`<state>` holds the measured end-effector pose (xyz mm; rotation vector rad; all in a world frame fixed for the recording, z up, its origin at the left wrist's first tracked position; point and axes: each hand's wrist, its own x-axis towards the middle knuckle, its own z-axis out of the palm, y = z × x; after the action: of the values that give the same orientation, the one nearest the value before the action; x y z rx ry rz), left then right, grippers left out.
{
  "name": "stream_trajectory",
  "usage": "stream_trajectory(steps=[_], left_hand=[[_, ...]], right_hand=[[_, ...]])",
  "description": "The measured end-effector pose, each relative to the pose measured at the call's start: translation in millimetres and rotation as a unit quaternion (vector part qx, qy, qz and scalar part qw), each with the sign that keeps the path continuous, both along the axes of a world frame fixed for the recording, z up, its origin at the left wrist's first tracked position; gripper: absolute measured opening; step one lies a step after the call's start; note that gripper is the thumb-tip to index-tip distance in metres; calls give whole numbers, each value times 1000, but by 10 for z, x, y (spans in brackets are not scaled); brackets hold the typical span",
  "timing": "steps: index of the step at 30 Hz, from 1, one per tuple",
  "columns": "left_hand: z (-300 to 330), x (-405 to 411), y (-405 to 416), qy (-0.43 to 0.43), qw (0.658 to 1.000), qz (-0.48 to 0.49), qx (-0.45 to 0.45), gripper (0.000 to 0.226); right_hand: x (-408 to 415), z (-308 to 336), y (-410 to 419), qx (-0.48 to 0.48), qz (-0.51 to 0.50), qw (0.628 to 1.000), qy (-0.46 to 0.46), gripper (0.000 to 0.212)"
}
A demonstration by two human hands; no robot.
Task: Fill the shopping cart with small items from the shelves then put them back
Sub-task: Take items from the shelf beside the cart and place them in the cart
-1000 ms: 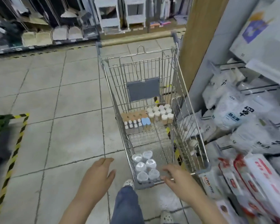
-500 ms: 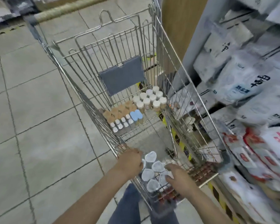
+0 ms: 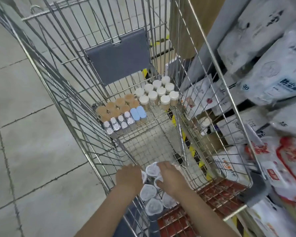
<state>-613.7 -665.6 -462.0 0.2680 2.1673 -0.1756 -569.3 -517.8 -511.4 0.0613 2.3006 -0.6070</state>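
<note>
Both hands are inside the near end of the shopping cart (image 3: 212, 93), working on a cluster of white-lidded cups (image 3: 150, 194). The left hand (image 3: 128, 178) closes on the cluster's left flank, fingers curled down against the outermost cups. The right hand (image 3: 169, 177) lies over the right flank, fingers bent onto the lids, fingertips touching a cup between the two hands. Whether either hand has a full grip on a single cup cannot be determined; the frame is blurred here.

The cluster's long axis runs from between the hands back toward the wrists. Some cups sit directly between the palms; the remainder lie beneath and behind the forearms. Both hands are equally near.

Ahead of the hands, well apart across bare wire floor, stand further items: white-capped jars (image 3: 158, 94), brown-topped containers (image 3: 117, 106), foil-topped packs (image 3: 118, 124) and two blue-lidded boxes (image 3: 138, 113).

The shelves (image 3: 272, 82) lie to the right of the right hand, beyond the cart wall. Judged next move: lift cups up and rightward.
</note>
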Motion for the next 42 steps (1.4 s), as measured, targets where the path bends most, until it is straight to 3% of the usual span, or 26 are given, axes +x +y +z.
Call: stream_trajectory(steps=[4,10,15,20,25,29,36,39,42], left_hand=[[-93,39,53,-6,1000,15,-3,41],[-141,67,90,-17,999,29,-15,36],[-195,62,141,-13,998,62,-27,34],[-466,127,233,3,986,164,-42,38],[-755,175,276,4,989,110,-100,44],[-816,145,306,9,988,109,-106,34],[-308,-111,368,133,966,200,98,53],[90,-203,294,167,923,256,235,65],[586,-245,123,138,876,312,342,65]], right_hand=[[-102,-322,-119,27,49,998,4,70],[-167,-547,-184,12,30,999,-6,64],[-148,-428,-34,-33,-56,997,32,57],[-20,-160,260,-73,-142,983,85,56],[221,74,530,-89,-175,974,111,60],[343,227,645,-111,-228,959,130,56],[375,566,721,-136,-353,915,142,53],[423,832,702,-150,-419,880,166,48],[494,1144,645,-153,-465,848,203,48]])
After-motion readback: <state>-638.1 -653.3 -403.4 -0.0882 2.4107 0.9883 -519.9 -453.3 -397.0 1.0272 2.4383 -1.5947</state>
